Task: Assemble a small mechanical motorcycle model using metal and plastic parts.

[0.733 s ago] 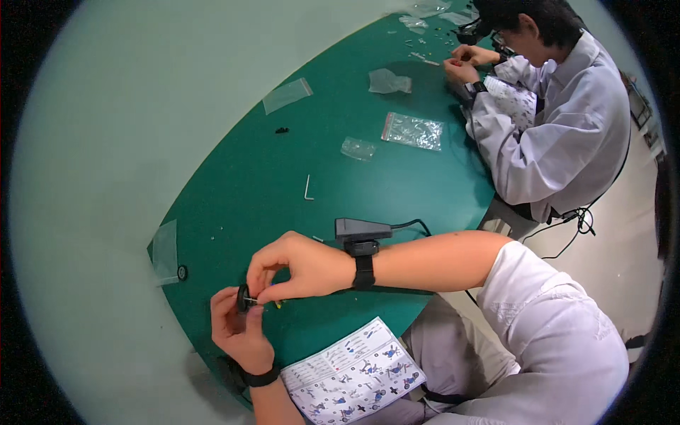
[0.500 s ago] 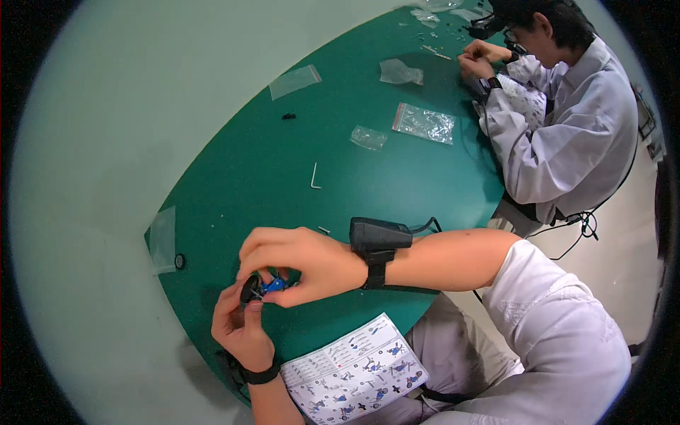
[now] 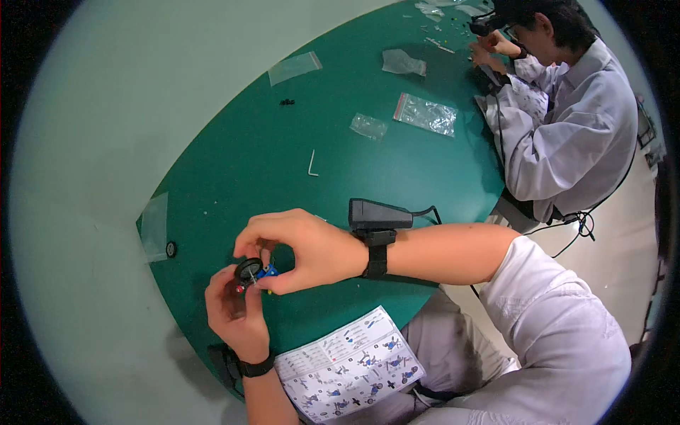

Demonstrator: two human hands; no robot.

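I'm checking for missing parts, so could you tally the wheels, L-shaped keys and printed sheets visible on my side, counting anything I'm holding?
Wheels: 2 (held wheel, loose wheel)
L-shaped keys: 1 (silvery key)
Printed sheets: 1 (instruction sheet)
Total: 4

blue part [image 3: 270,271] partly hidden, sheet print [image 3: 350,365] too small to read

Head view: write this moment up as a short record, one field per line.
Left hand: thumb and fingers at a black wheel
Right hand: curled around a blue part beside that wheel
Near the person: printed picture sheet
Table: green, bearing an L-shaped metal key and a loose wheel beside a clear bag
Upper right: co-worker in a pale shirt
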